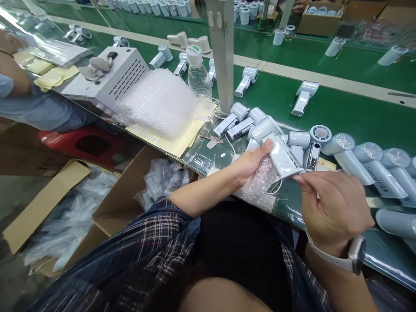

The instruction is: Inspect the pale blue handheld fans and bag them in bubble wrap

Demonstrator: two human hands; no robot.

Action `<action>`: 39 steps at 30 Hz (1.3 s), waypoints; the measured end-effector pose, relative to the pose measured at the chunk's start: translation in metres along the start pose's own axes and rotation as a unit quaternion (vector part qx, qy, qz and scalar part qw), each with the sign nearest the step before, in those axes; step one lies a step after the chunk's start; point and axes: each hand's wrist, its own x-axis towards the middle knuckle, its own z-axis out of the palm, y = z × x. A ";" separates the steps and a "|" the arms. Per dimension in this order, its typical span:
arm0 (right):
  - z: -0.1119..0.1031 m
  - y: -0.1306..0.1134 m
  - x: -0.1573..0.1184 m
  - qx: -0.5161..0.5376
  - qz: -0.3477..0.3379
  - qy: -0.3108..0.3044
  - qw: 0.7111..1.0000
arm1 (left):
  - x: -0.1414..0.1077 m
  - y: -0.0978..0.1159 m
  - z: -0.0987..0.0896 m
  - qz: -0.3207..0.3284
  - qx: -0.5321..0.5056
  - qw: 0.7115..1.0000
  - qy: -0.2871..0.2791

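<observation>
A light-blue handheld fan (pixel 282 155) rests in my left hand (pixel 251 162), whose thumb presses on its casing. At the handle's lower end, my right hand (pixel 334 203) is closed in a pinch; what lies between its fingertips is too small to tell. Crumpled bubble wrap (pixel 260 177) sits beneath the left hand and the fan, at the bench edge. A thin white cable (pixel 277 187) loops below the fan. Just beyond lie several more light-blue fans (pixel 238 125), some with handles open. To the right, several plastic-wrapped fans (pixel 370 167) stand in a row.
A metal post (pixel 224 56) rises from the bench beside a clear bottle (pixel 199 82). Left of it are a stack of bubble-wrap sheets (pixel 159 104) and a grey metal box (pixel 110 73). Open cartons (pixel 113 203) with bagged parts stand below. A co-worker's arm (pixel 14 69) shows far left.
</observation>
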 end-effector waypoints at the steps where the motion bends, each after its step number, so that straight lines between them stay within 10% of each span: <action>1: 0.000 -0.001 -0.001 -0.004 0.003 -0.010 1.000 | -0.001 0.001 0.000 -0.001 -0.015 1.000 0.006; 8: 0.019 -0.011 -0.010 0.100 0.185 0.052 0.976 | -0.004 0.007 -0.001 0.010 -0.085 0.995 0.047; 11: 0.025 -0.005 -0.003 0.325 0.329 0.085 0.883 | -0.007 0.003 -0.002 0.027 -0.057 0.998 0.009; 13: 0.026 0.003 0.002 0.481 0.378 0.004 0.791 | -0.009 0.005 -0.005 0.028 -0.008 0.998 -0.054; 18: 0.024 0.009 0.006 0.641 0.342 -0.172 0.665 | -0.019 0.043 -0.017 0.089 0.224 0.955 -0.176; 21: 0.020 -0.001 0.007 0.630 0.360 -0.132 0.675 | -0.029 0.081 -0.019 0.165 0.438 0.869 -0.159; 27: 0.000 -0.003 0.005 0.568 0.394 -0.037 0.722 | -0.017 0.099 -0.018 0.346 0.617 0.694 0.130; 34: -0.006 0.011 -0.016 0.500 0.470 0.043 0.726 | 0.024 0.021 -0.033 0.218 0.665 0.711 -0.064; 39: 0.001 0.017 -0.032 0.480 0.483 0.030 0.732 | 0.006 0.015 -0.041 0.193 0.780 0.595 -0.024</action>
